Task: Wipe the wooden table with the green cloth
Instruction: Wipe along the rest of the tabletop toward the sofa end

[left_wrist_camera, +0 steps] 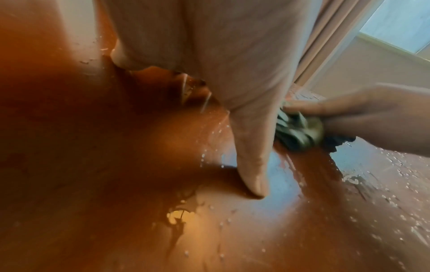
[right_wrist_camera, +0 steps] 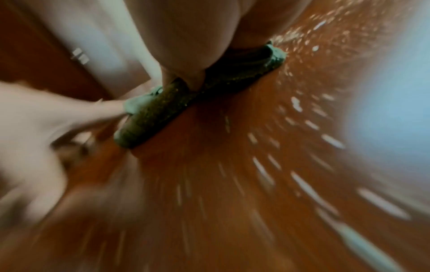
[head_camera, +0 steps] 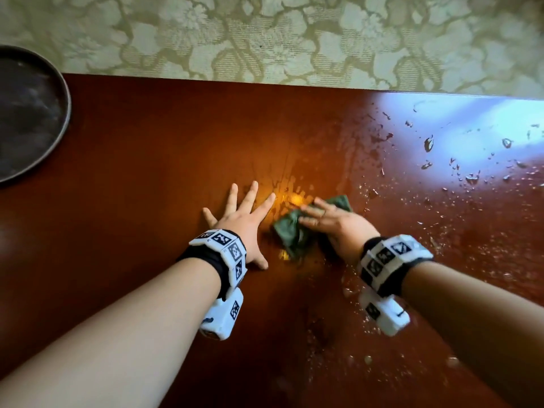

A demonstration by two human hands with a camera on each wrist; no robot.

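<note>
The crumpled green cloth (head_camera: 290,231) lies on the reddish wooden table (head_camera: 147,142) near its middle. My right hand (head_camera: 332,222) presses down on it with fingers laid fairly straight across the top; the cloth's corner sticks out beyond the fingers. My left hand (head_camera: 243,219) rests flat on the wood just left of the cloth, fingers spread, holding nothing. The left wrist view shows my left thumb (left_wrist_camera: 251,165) on the wet wood and the cloth (left_wrist_camera: 300,132) under the right hand (left_wrist_camera: 372,117). The right wrist view is blurred, showing the cloth (right_wrist_camera: 163,110) under my palm.
Water droplets (head_camera: 471,172) are scattered over the right part of the table, with finer spray near the front right. A dark round tray (head_camera: 26,113) sits at the far left edge. A floral-patterned surface (head_camera: 265,39) lies beyond the table's far edge.
</note>
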